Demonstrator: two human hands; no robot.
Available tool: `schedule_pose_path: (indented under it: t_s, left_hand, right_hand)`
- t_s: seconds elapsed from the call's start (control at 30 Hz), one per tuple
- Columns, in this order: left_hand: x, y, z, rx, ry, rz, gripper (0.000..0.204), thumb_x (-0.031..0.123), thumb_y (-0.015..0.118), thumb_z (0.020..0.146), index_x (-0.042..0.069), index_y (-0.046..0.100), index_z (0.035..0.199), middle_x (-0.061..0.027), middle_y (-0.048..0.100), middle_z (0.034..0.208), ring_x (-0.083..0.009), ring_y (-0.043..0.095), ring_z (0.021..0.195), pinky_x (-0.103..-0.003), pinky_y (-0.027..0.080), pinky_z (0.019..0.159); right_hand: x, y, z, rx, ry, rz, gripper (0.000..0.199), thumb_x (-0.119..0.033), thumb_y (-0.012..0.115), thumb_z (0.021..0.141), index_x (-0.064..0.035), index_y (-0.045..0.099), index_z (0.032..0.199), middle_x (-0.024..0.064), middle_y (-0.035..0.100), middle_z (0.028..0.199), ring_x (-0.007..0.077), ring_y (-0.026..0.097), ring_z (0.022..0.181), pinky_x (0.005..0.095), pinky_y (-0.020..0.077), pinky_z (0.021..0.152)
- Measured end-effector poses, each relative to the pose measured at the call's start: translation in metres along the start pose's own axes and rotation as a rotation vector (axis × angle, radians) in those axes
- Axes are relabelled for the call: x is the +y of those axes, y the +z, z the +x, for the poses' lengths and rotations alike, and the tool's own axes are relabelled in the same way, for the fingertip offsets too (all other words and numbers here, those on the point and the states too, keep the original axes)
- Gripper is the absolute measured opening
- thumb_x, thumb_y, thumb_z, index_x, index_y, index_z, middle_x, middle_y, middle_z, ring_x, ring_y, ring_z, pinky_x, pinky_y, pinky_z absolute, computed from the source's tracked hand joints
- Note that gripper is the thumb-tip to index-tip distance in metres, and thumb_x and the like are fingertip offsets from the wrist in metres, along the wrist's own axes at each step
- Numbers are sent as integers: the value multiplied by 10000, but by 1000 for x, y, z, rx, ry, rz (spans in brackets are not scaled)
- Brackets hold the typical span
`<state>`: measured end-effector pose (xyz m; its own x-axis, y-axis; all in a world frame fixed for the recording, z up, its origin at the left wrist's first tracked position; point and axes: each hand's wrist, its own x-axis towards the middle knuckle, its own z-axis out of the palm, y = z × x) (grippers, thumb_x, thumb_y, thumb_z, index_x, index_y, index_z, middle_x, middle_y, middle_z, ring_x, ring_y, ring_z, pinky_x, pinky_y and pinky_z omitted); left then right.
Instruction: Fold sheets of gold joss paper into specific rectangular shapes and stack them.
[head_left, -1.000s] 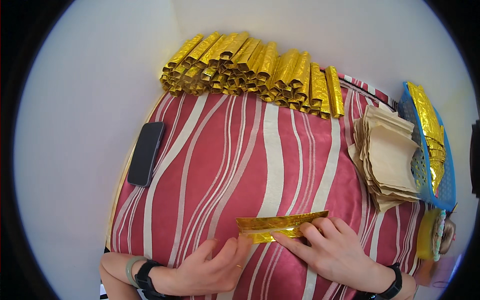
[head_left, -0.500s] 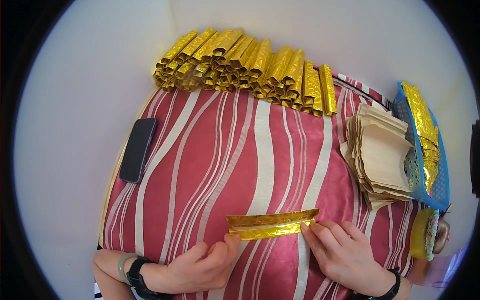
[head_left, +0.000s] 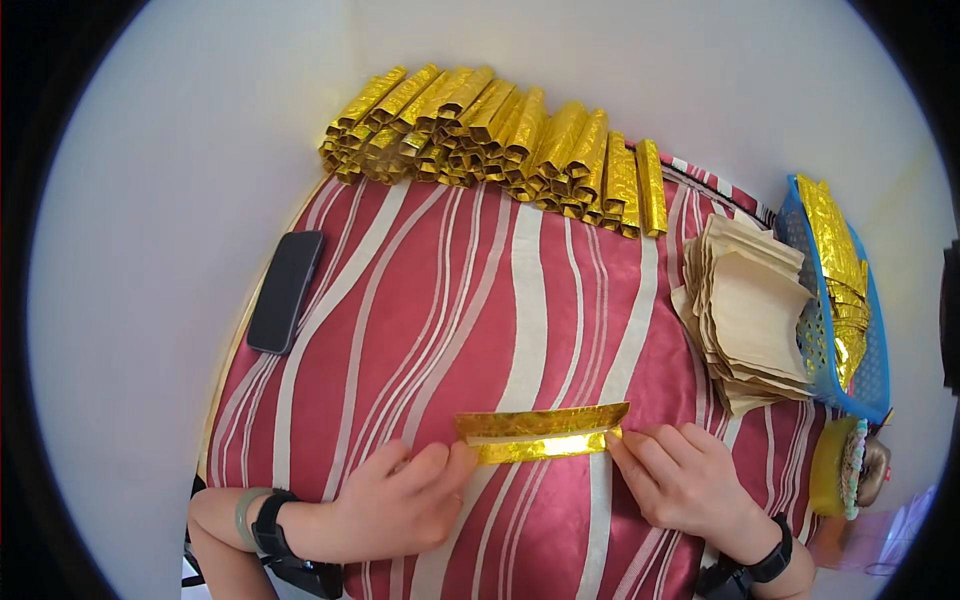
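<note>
Toward half past five, a gold strip (head_left: pixel 545 430) is held crosswise above the striped cloth (head_left: pixel 480 330), with a crease along its length. Its left end is pinched by the fingertips of the left hand (head_left: pixel 400 505), at about seven o'clock; its right end is gripped by those of the right hand (head_left: pixel 690 485), between four and five. Each hand's palm is hidden, and the left thumb cannot be made out. The forearms are cut off by the lower edge.

At twelve o'clock, gold tubes (head_left: pixel 520 150) are piled against the wall (head_left: pixel 180 230); those underneath are largely covered by those on top. Near three o'clock, brown paper (head_left: pixel 755 300) is stacked beside a blue basket (head_left: pixel 872 375), whose far contents are masked by gold sheets (head_left: pixel 835 255). A yellow thing (head_left: pixel 828 465) at four o'clock is blurred, its kind unclear.

The strip is separated from the tubes by a broad stretch of cloth. The cloth's left edge is neared by a phone (head_left: pixel 286 292) at nine o'clock; its right side is crowded by the paper and basket.
</note>
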<state>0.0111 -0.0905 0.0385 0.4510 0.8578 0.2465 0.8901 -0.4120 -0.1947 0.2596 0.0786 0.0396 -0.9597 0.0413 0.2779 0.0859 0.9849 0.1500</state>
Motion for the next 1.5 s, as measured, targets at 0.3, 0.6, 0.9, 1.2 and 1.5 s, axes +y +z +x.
schedule_pose_path:
  t_s: [0.3, 0.6, 0.9, 1.2, 1.5]
  left_hand:
    - [-21, 17, 29, 81, -245, -156, 359, 215, 661, 762, 18, 675, 1062, -63, 537, 972, -229, 504, 932, -355, 405, 775]
    - [2, 21, 55, -26, -158, -440, 599, 362, 741, 752, 58, 604, 1250, -75, 521, 1221, -277, 453, 1055, -407, 371, 908]
    - [-28, 25, 64, 19, 57, -422, 343, 211, 705, 799, 138, 700, 1134, -10, 585, 1140, -242, 474, 1014, -363, 390, 877]
    - [-41, 13, 40, -199, -257, -955, 134, 106, 554, 923, 4, 592, 1001, -126, 524, 969, -288, 570, 907, -376, 475, 789]
    - [-45, 13, 18, -222, -184, -1089, 143, 60, 616, 889, 13, 511, 973, -105, 495, 979, -250, 550, 868, -352, 472, 786]
  right_hand:
    - [-35, -3, 9, 157, -102, 120, 169, -115, 646, 703, -49, 674, 856, -26, 557, 781, 93, 535, 738, 240, 320, 579]
    - [-57, -14, 9, 217, 1, 627, 207, -97, 728, 748, -104, 692, 952, -43, 611, 798, 108, 554, 689, 251, 346, 586]
    - [7, 7, 5, 31, 365, 600, 284, 15, 558, 807, -48, 587, 1083, 115, 602, 934, 297, 599, 867, 403, 461, 776]
    - [5, 9, 4, 93, 248, 549, 282, -82, 689, 726, -66, 578, 984, 98, 613, 941, 271, 599, 856, 383, 458, 764]
    - [5, 7, 7, 49, 253, 526, 291, -125, 777, 733, -98, 586, 951, 17, 687, 1061, 187, 604, 885, 328, 390, 797]
